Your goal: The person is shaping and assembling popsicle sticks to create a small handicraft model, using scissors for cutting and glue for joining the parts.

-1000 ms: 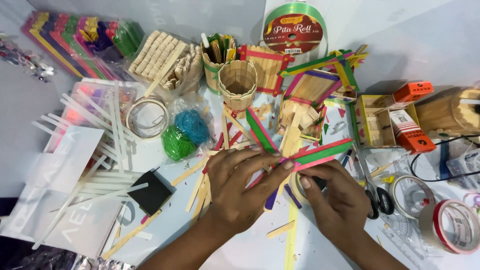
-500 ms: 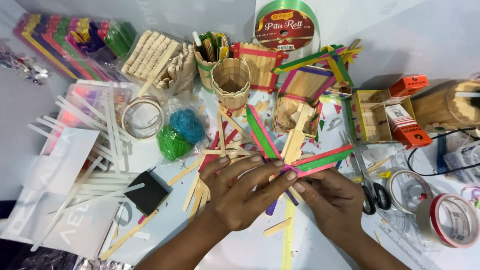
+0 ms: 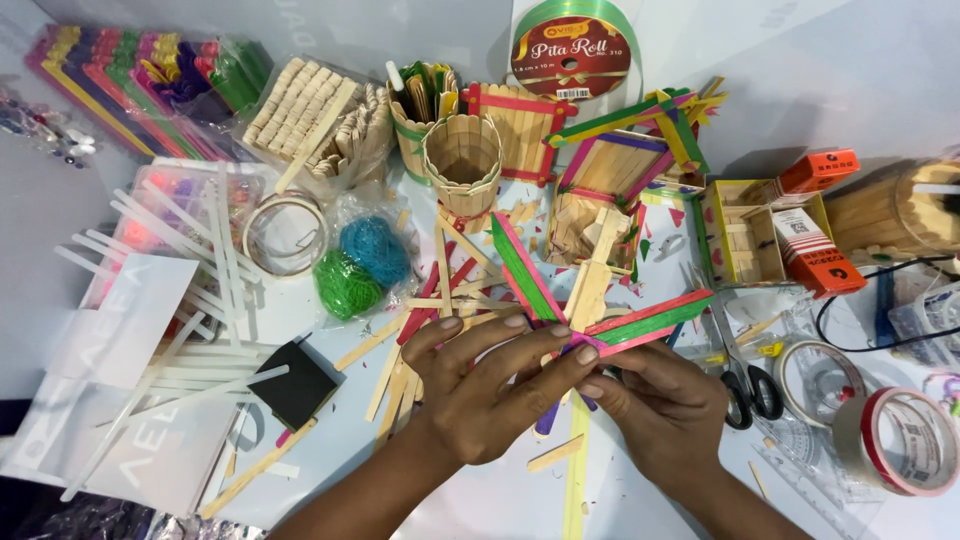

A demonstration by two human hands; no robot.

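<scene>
Above the table (image 3: 860,60) | both hands (image 3: 560,390) pinch coloured stick fan (image 3: 590,300)

A craft table (image 3: 860,70): coloured ice-cream sticks (image 3: 130,90), ribbon roll (image 3: 572,50), tape (image 3: 895,440), scissors (image 3: 745,385).

loose craft sticks (image 3: 440,300) crowding ahead, scissors (image 3: 745,385) right, bare table (image 3: 880,70) far right
</scene>
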